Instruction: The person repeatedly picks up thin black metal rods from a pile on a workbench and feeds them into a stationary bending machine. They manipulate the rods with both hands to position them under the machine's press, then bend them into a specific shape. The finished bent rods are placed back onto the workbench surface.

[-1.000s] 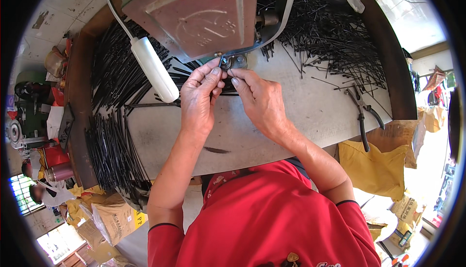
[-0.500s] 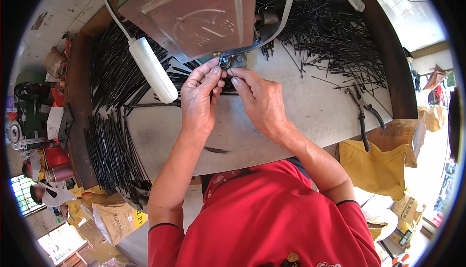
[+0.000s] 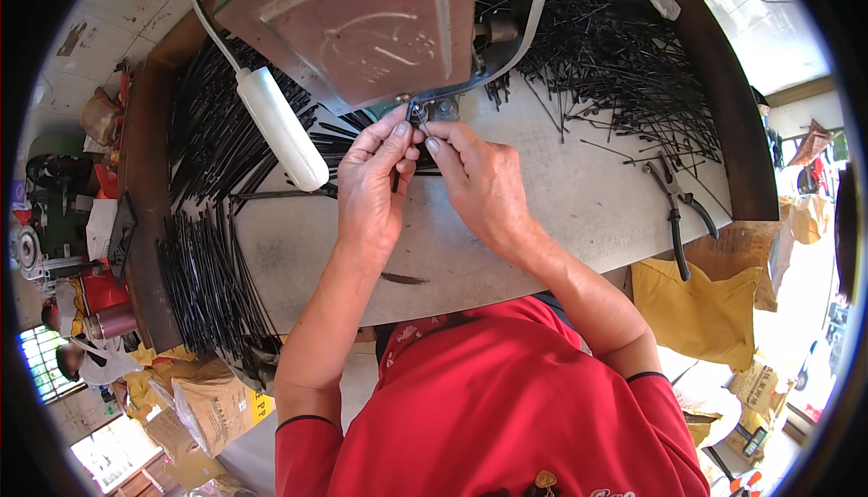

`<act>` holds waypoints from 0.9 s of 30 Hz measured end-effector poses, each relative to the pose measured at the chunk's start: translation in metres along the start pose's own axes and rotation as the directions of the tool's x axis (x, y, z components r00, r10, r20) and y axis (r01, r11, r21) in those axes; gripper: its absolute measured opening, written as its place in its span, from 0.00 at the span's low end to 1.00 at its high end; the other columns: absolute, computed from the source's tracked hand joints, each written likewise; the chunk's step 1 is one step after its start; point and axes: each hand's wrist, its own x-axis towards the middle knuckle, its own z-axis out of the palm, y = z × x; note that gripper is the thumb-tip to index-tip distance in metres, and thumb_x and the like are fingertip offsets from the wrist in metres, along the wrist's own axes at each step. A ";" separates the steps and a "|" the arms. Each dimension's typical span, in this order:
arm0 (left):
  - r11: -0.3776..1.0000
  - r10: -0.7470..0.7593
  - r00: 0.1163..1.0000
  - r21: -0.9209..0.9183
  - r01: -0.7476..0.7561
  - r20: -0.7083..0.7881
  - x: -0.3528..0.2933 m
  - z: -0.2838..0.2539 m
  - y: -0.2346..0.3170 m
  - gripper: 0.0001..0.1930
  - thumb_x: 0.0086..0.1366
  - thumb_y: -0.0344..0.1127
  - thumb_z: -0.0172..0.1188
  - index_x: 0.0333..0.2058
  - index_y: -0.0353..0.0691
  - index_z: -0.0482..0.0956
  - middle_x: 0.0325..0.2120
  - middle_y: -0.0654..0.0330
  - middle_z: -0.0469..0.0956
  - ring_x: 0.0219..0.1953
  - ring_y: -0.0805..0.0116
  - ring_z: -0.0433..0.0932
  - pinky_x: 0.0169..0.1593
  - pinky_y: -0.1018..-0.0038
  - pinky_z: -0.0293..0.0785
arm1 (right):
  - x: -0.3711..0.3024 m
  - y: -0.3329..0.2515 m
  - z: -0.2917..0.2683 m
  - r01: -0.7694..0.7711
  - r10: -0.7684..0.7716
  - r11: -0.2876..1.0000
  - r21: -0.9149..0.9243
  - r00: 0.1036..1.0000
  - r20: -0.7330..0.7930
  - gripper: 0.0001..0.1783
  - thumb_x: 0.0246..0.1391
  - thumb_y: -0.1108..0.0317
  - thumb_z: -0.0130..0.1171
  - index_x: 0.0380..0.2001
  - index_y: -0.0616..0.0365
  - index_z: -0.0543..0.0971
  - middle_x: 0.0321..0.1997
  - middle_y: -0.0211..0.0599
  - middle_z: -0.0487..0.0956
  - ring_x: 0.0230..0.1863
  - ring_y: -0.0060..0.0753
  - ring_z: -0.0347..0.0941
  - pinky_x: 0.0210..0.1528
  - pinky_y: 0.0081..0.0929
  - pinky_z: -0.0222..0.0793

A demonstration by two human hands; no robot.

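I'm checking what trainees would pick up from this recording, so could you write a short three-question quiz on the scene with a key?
1. Multiple choice: relative to the bare left hand and bare right hand, where do the black-handled metal pliers lie?
A) Left of both
B) Between them
C) Right of both

2. True or false: the long, rounded white bar on a cable is nearer the right hand than the left.

3. Open: what are the fingertips doing just below the reddish-brown metal machine head?

Key:
1. C
2. False; it is nearer the left hand.
3. Pinching something small and thin, too small to identify.
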 end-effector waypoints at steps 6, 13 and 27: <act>0.999 -0.006 1.000 0.042 0.005 0.025 0.000 -0.006 -0.003 0.13 0.62 0.28 0.58 0.47 0.36 0.76 0.31 0.66 0.77 0.28 0.84 0.70 0.32 0.88 0.65 | -0.005 0.006 0.005 0.038 -0.037 0.999 0.016 0.998 -0.046 0.06 0.56 0.70 0.53 0.37 0.57 0.73 0.23 0.46 0.78 0.24 0.49 0.76 0.26 0.40 0.70; 0.997 0.017 1.000 0.069 -0.016 -0.012 -0.004 0.002 0.001 0.13 0.63 0.29 0.58 0.47 0.36 0.77 0.31 0.66 0.77 0.28 0.84 0.69 0.32 0.88 0.64 | -0.002 0.003 0.002 0.030 -0.028 0.997 0.071 0.999 -0.025 0.06 0.57 0.70 0.53 0.37 0.57 0.73 0.23 0.48 0.78 0.25 0.51 0.76 0.26 0.39 0.70; 0.992 0.047 0.999 0.118 -0.049 0.022 0.003 -0.004 0.003 0.13 0.62 0.28 0.58 0.46 0.36 0.77 0.30 0.66 0.77 0.28 0.84 0.70 0.32 0.88 0.65 | 0.002 -0.004 -0.003 -0.055 0.051 0.995 0.084 0.998 0.046 0.06 0.57 0.70 0.54 0.37 0.59 0.74 0.24 0.48 0.77 0.25 0.52 0.75 0.26 0.38 0.70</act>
